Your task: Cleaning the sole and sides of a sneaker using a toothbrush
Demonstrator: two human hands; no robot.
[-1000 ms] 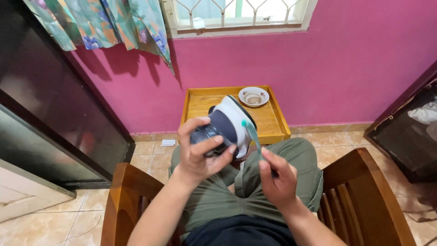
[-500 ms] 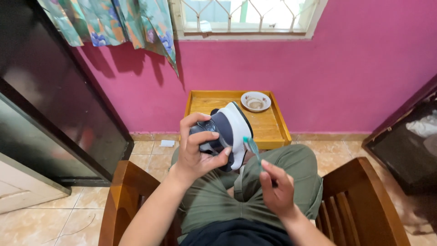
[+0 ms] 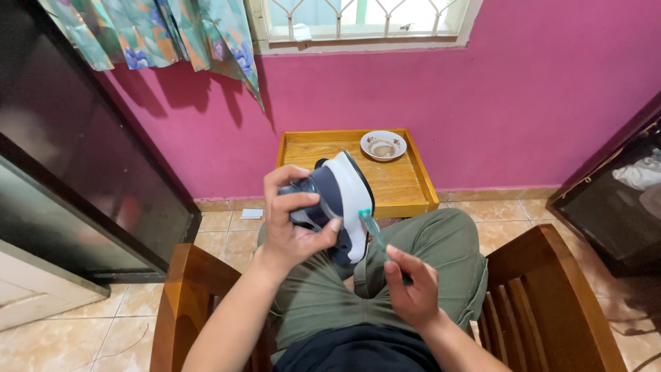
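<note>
Shoe [image 3: 341, 203]: dark blue upper, white sole; held raised above the lap, sole edge turned toward the right and upward. It is clasped in the left hand [image 3: 292, 224], fingers curled over the upper from above, thumb pressed against the side near the sole. The left forearm is extended up from the lower left of the view.

Toothbrush [image 3: 375, 231]: teal, slender; its head is set against the lower edge of the white sole. The handle is pinched in the right hand [image 3: 413, 289], which is closed around it, low over the right thigh, just below and to the right of the shoe.

Trousers [image 3: 441, 248]: olive green, seen under both hands.

Chair [image 3: 544, 289]: wooden, armrests at both sides of the seated person.

Low table [image 3: 406, 182]: yellow wood, raised rim, placed against the pink wall [image 3: 516, 96] beyond the knees. Small white bowl [image 3: 383, 145] rests on its far right corner.
</note>
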